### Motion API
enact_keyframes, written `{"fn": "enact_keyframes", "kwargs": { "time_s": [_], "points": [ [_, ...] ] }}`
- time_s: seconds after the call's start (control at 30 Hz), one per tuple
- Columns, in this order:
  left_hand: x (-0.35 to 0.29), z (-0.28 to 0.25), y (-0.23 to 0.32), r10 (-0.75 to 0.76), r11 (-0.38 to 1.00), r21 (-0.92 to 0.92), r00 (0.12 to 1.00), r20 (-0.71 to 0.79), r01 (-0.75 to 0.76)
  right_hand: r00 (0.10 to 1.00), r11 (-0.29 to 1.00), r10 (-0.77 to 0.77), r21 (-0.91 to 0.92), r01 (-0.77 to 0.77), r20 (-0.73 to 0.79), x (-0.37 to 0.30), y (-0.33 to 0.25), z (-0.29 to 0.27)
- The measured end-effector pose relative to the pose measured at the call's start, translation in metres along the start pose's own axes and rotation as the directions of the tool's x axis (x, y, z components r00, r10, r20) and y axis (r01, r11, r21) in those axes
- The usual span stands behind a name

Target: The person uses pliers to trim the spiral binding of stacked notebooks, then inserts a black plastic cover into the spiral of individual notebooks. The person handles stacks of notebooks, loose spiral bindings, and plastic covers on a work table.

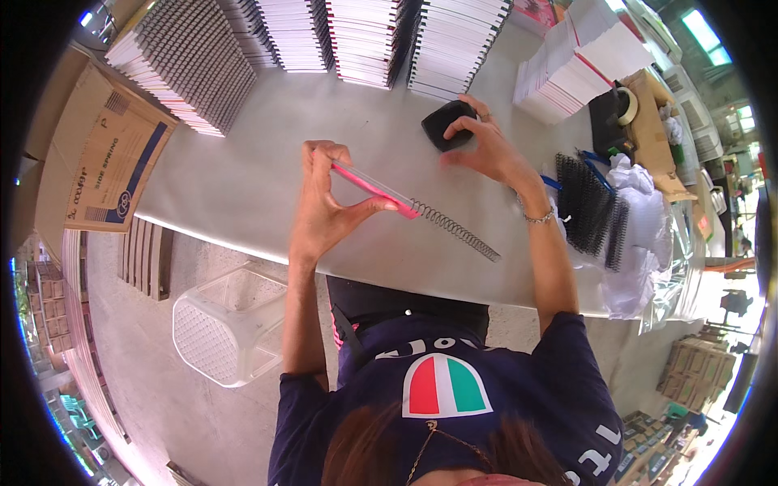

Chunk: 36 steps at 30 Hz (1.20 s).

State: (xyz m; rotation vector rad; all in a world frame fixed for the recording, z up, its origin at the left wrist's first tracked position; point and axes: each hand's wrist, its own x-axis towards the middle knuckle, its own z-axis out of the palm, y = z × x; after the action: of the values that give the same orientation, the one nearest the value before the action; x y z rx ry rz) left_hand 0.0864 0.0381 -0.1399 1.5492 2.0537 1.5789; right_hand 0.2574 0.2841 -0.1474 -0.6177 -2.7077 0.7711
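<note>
My left hand (320, 202) is closed on a thin notebook (365, 185) with a pink cover, tilted edge-on above the table. A dark spiral binding coil (458, 231) runs out of the notebook's lower right end and hangs free past it. My right hand (490, 150) curls around the right side of a small black rounded block (444, 125), a finger over its face and the thumb near its lower edge. The block's exact kind does not show.
Stacks of spiral-bound notebooks (365, 44) line the table's (243, 186) far side. Loose pages (567, 73) stand at the far right. Black coils (583, 202) lie by crumpled white plastic (636, 243) on the right. A cardboard box (113, 154) and a plastic stool (215, 332) are at left.
</note>
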Motion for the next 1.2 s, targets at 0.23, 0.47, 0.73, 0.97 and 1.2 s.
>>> {"fn": "enact_keyframes", "kwargs": {
  "time_s": [0.23, 0.47, 0.73, 0.97, 1.2],
  "points": [
    [-0.004, 0.027, -0.006, -0.043, 0.999, -0.026, 0.998, 0.046, 0.045, 1.0, 0.998, -0.005, 0.063, 0.003, 0.027, -0.01, -0.006, -0.001],
    [-0.009, 0.033, -0.018, -0.062, 0.991, -0.114, 0.998, 0.025, 0.064, 0.994, 0.961, 0.027, 0.271, -0.056, 0.108, -0.016, -0.024, -0.008],
    [-0.013, 0.037, -0.023, -0.12, 0.976, -0.187, 0.993, -0.017, 0.115, 0.774, 0.663, -0.417, 0.742, -0.099, 0.476, -0.038, -0.033, -0.059],
    [-0.013, 0.039, -0.023, -0.129, 0.964, -0.233, 0.992, 0.008, 0.127, 0.908, 0.955, -0.089, 0.294, -0.039, 0.409, -0.034, -0.045, -0.032],
    [-0.013, 0.038, -0.02, -0.146, 0.94, -0.311, 0.989, -0.002, 0.138, 0.871, 0.745, -0.095, 0.615, -0.259, 0.482, -0.033, -0.045, -0.038]
  ]
}}
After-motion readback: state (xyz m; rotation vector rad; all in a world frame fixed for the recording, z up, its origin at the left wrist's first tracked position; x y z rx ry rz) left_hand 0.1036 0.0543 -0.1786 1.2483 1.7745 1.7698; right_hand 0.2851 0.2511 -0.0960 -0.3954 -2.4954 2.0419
